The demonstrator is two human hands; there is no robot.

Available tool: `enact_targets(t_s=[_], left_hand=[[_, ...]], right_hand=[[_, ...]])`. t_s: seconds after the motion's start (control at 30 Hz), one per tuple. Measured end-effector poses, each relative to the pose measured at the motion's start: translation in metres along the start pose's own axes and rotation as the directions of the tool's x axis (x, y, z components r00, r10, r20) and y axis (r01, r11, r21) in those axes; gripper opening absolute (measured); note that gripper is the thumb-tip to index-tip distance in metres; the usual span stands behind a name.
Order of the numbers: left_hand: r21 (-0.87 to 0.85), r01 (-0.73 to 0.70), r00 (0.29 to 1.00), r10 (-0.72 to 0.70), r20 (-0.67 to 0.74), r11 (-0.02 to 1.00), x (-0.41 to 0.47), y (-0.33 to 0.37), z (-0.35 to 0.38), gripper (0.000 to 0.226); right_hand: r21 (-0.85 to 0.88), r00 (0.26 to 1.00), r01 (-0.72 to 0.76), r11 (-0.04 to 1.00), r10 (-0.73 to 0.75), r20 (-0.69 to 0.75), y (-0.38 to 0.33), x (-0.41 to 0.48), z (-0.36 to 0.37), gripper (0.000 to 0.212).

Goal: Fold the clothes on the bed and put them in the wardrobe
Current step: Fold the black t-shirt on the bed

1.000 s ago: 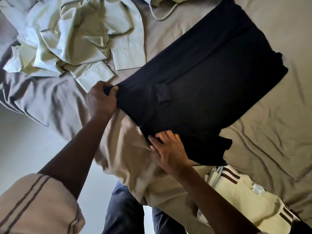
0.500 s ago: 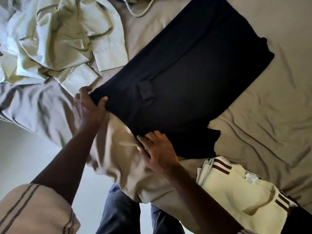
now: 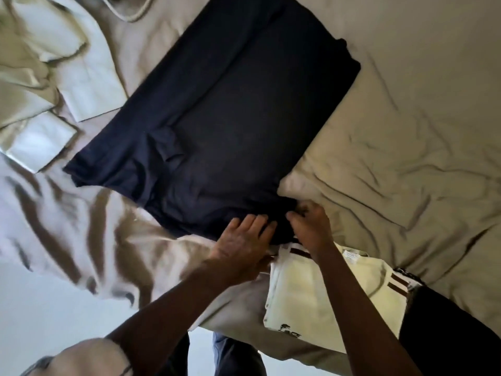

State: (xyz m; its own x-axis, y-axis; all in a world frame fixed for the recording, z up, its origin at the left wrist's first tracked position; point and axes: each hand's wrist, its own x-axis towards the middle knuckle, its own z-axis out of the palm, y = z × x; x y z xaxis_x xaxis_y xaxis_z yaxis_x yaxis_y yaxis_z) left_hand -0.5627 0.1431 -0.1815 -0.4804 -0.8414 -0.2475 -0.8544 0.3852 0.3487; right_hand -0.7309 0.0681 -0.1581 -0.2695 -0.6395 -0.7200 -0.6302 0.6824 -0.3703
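Both forearms reach forward from the bottom of the view and converge, so the two hands lie side by side, nearly touching. The left hand [image 3: 244, 237] lies palm down with its fingers straight and close together, pressing flat on the near corner of the navy garment [image 3: 225, 118]. Just to its right, the right hand [image 3: 309, 226] is bent at the knuckles, its fingers and thumb curled and pinching that same corner's edge.

The navy garment is spread flat on the bed [image 3: 406, 131], stretching away from both hands toward the far left, with a small fold of cloth standing up ahead of the left hand. Under the right wrist and forearm lies a folded cream shirt [image 3: 325, 294] with maroon stripes, touching the garment's near edge. Past the right forearm's outer side sits a black item [image 3: 447, 335], beside the cream shirt. Far ahead and left of the left hand lies a crumpled pale green shirt [image 3: 40, 77].
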Motion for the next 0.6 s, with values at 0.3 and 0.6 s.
enact_targets(t_s=[0.3, 0.6], left_hand=[[-0.498, 0.331, 0.940, -0.329, 0.094, 0.802, 0.043, -0.011, -0.019, 0.021], [-0.867, 0.474, 0.847, -0.191, 0.497, -0.156, 0.037, -0.071, -0.092, 0.013]], right_hand=[[0.451, 0.956, 0.061, 0.890, 0.078, -0.284, -0.087, 0.107, -0.068, 0.041], [0.416, 0.963, 0.111, 0.902, 0.006, -0.270, -0.180, 0.197, -0.111, 0.012]])
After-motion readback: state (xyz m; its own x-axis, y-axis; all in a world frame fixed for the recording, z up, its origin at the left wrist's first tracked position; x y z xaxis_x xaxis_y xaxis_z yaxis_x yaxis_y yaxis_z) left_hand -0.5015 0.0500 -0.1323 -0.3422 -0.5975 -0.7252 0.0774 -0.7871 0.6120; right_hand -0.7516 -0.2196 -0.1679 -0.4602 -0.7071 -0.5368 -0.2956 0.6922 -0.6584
